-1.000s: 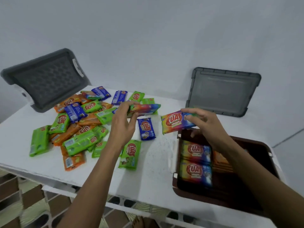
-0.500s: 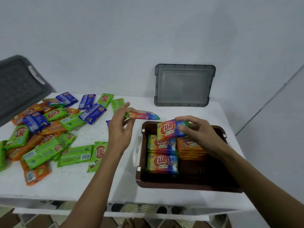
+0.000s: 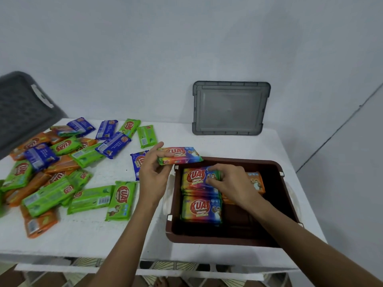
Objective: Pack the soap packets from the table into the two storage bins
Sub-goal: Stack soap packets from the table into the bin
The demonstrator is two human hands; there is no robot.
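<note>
One brown bin [image 3: 228,238], two grey lids [image 3: 231,107] and one white table [image 3: 207,139] are counted. Five blue packets [image 3: 113,145] are seen loose on the table, one of them partly hidden behind the left hand [image 3: 152,179]. In the overlapping heap, roughly ten green packets [image 3: 122,200] and seven orange packets [image 3: 39,222] are made out. Three rainbow packets [image 3: 200,208] are shown face-up: one is held by the left hand, one is gripped by the right hand [image 3: 230,183], and one is left topping a second stack in the bin. Those beneath cannot be counted. One orange stack [image 3: 256,181] is seen beside them.
</note>
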